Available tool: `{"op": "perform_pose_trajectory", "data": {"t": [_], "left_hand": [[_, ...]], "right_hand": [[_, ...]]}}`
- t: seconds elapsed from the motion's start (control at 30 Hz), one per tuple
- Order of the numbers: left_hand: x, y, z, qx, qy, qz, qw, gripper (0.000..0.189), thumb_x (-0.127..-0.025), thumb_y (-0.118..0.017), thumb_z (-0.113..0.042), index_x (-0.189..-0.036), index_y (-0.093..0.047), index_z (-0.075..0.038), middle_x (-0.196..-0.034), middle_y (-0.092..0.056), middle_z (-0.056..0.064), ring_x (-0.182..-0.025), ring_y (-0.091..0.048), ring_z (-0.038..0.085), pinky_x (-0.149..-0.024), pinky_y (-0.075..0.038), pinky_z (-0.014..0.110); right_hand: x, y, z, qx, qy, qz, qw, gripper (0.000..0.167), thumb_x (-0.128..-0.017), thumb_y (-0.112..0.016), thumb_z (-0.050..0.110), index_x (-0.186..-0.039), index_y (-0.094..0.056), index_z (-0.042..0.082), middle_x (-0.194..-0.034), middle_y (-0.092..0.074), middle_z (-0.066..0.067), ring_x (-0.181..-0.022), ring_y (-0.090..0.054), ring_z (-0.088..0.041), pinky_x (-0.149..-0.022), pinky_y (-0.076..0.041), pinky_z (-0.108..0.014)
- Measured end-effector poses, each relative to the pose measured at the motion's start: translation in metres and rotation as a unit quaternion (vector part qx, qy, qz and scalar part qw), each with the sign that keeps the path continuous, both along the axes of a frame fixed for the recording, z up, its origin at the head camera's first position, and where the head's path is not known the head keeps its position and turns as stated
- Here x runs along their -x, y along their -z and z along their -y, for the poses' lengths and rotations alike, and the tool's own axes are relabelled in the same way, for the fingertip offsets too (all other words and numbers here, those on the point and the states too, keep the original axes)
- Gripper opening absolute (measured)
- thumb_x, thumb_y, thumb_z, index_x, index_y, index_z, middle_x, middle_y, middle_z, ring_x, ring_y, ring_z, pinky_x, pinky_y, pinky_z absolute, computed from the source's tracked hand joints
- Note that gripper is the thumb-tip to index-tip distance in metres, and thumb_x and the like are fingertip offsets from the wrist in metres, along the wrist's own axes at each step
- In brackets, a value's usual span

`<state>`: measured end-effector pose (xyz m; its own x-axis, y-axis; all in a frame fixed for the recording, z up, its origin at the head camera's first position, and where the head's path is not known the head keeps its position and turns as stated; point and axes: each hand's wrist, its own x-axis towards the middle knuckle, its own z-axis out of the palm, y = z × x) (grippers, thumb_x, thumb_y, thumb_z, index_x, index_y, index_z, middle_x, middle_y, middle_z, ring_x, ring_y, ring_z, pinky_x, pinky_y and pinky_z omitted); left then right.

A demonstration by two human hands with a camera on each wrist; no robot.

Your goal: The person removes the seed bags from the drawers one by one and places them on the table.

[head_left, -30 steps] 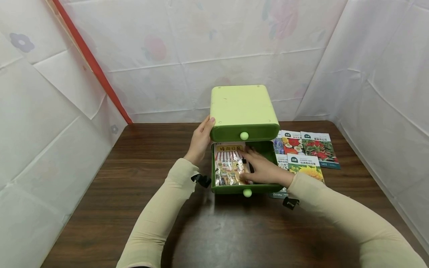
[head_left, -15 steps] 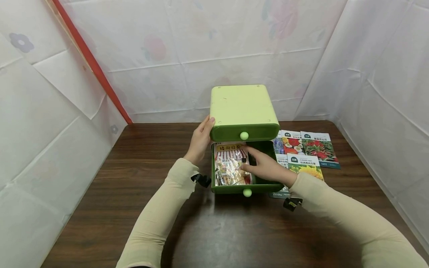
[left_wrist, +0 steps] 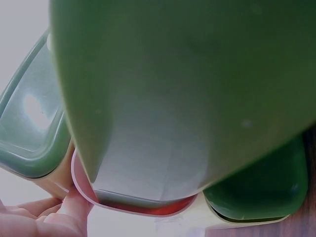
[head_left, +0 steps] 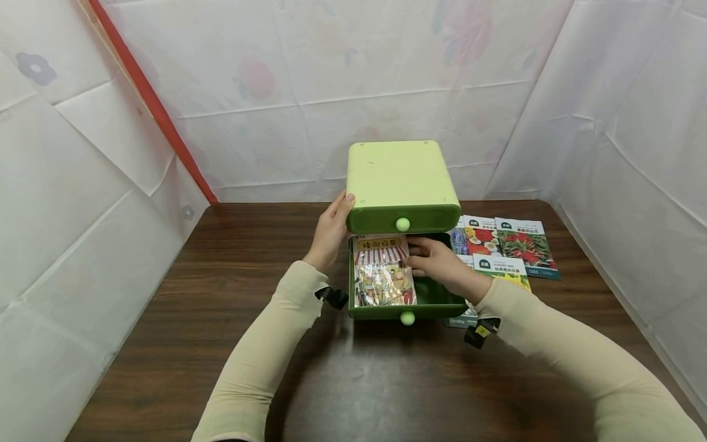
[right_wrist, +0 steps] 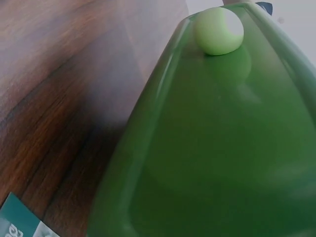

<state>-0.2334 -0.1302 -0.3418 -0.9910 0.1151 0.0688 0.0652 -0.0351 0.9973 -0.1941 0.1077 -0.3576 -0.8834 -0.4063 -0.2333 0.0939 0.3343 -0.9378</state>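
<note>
My left hand (head_left: 329, 228) grips the front left side of a small light-green drawer cabinet (head_left: 400, 175), with the thumb at its upper front corner. One dark-green drawer (head_left: 439, 294) is pulled out toward me below the shut top drawer. Inside it, on the left, lies a glossy seed packet (head_left: 381, 270) with a striped awning picture. My right hand (head_left: 444, 267) reaches into the drawer from the right, its loosely bent fingertips at the packet's right edge. In the right wrist view, the drawer's front panel (right_wrist: 217, 143) and round knob (right_wrist: 217, 30) hide the right hand.
Several flower seed packets overlap on the table right of the cabinet, including a red-flower one (head_left: 527, 245) and a yellow-flower one (head_left: 499, 270). In the left wrist view, a lower dark-green drawer (left_wrist: 261, 182) shows. White patterned sheeting (head_left: 309, 92) hangs behind the wooden table (head_left: 243, 294).
My right hand has drawn back rightward from lying over the packet to its right edge, uncovering more of the packet. My left hand and the cabinet have stayed put.
</note>
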Motion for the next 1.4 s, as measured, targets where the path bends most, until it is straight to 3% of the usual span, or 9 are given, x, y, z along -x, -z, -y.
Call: {"op": "perform_pose_trajectory", "data": {"t": [0.2, 0.47, 0.87, 1.03, 1.13, 1.23, 1.27, 1.33, 1.4], "left_hand": [[0.000, 0.001, 0.001, 0.001, 0.001, 0.003, 1.0000, 0.068, -0.099, -0.046, -0.057, -0.156, -0.025, -0.027, -0.163, -0.024, -0.005, -0.137, -0.046, 0.019, -0.108, -0.045, 0.041], [0.000, 0.001, 0.001, 0.004, 0.003, 0.005, 1.0000, 0.068, -0.099, -0.045, -0.058, -0.156, -0.025, -0.028, -0.163, -0.022, -0.006, -0.134, -0.049, 0.019, -0.107, -0.046, 0.043], [0.000, 0.001, 0.001, 0.008, 0.002, 0.004, 1.0000, 0.067, -0.099, -0.045, -0.057, -0.156, -0.025, -0.028, -0.163, -0.022, -0.006, -0.139, -0.044, 0.018, -0.109, -0.045, 0.041], [-0.001, 0.001, 0.001, 0.013, -0.007, 0.006, 0.9999, 0.068, -0.098, -0.045, -0.060, -0.156, -0.026, -0.031, -0.162, -0.026, -0.007, -0.123, -0.055, 0.018, -0.091, -0.051, 0.035], [0.000, 0.002, 0.002, 0.015, -0.006, 0.004, 0.9999, 0.067, -0.097, -0.045, -0.060, -0.155, -0.027, -0.031, -0.161, -0.027, -0.007, -0.117, -0.056, 0.018, -0.084, -0.049, 0.034], [0.000, 0.002, 0.001, 0.010, -0.003, 0.003, 0.9999, 0.067, -0.098, -0.046, -0.059, -0.155, -0.027, -0.030, -0.161, -0.027, -0.006, -0.124, -0.055, 0.018, -0.094, -0.051, 0.036], [0.000, 0.002, 0.001, 0.006, -0.003, 0.003, 1.0000, 0.067, -0.098, -0.046, -0.059, -0.155, -0.027, -0.030, -0.161, -0.027, -0.005, -0.127, -0.054, 0.018, -0.098, -0.051, 0.038], [0.000, 0.002, 0.001, -0.002, -0.002, 0.003, 1.0000, 0.067, -0.098, -0.047, -0.057, -0.155, -0.028, -0.029, -0.161, -0.028, -0.005, -0.131, -0.052, 0.020, -0.104, -0.048, 0.041], [0.000, 0.001, 0.001, -0.007, -0.001, 0.002, 1.0000, 0.067, -0.098, -0.048, -0.056, -0.155, -0.028, -0.028, -0.161, -0.028, -0.004, -0.132, -0.051, 0.021, -0.106, -0.047, 0.043]], "right_hand": [[0.003, 0.001, -0.001, 0.015, 0.002, 0.043, 0.9989, 0.064, -0.101, -0.048, 0.010, -0.154, -0.015, -0.007, -0.142, -0.043, -0.033, -0.123, -0.056, -0.039, -0.100, -0.052, -0.042], [0.003, 0.001, 0.002, -0.017, -0.001, 0.075, 0.9970, 0.070, -0.098, -0.052, 0.010, -0.156, -0.013, -0.003, -0.129, -0.056, -0.027, -0.089, -0.065, -0.017, -0.082, -0.059, -0.037], [0.003, 0.002, 0.004, -0.044, 0.007, 0.066, 0.9968, 0.069, -0.100, -0.052, 0.009, -0.155, -0.014, -0.002, -0.093, -0.062, -0.008, -0.088, -0.065, -0.020, -0.081, -0.059, -0.038], [0.004, -0.003, 0.000, -0.034, 0.020, 0.063, 0.9973, 0.069, -0.101, -0.051, 0.009, -0.156, -0.011, -0.002, -0.082, -0.056, -0.002, -0.083, -0.061, -0.015, -0.082, -0.058, -0.037], [0.003, -0.008, -0.005, -0.024, 0.025, 0.064, 0.9974, 0.069, -0.101, -0.050, 0.009, -0.156, -0.010, -0.003, -0.101, -0.061, -0.011, -0.086, -0.060, -0.014, -0.084, -0.058, -0.037], [0.000, -0.014, -0.010, -0.016, 0.026, 0.067, 0.9973, 0.069, -0.102, -0.050, 0.009, -0.156, -0.009, -0.004, -0.123, -0.058, -0.020, -0.090, -0.059, -0.011, -0.087, -0.057, -0.036], [-0.001, -0.016, -0.012, -0.012, 0.026, 0.070, 0.9971, 0.069, -0.102, -0.049, 0.010, -0.156, -0.009, -0.004, -0.120, -0.059, -0.019, -0.088, -0.058, -0.010, -0.087, -0.056, -0.036], [-0.002, -0.018, -0.015, -0.001, 0.022, 0.080, 0.9966, 0.068, -0.102, -0.049, 0.011, -0.156, -0.009, -0.003, -0.096, -0.059, -0.011, -0.077, -0.051, -0.007, -0.086, -0.053, -0.033], [-0.004, -0.020, -0.019, 0.008, 0.017, 0.089, 0.9958, 0.068, -0.103, -0.048, 0.012, -0.156, -0.009, -0.002, -0.076, -0.043, 0.000, -0.070, -0.040, -0.008, -0.083, -0.048, -0.033]]}}
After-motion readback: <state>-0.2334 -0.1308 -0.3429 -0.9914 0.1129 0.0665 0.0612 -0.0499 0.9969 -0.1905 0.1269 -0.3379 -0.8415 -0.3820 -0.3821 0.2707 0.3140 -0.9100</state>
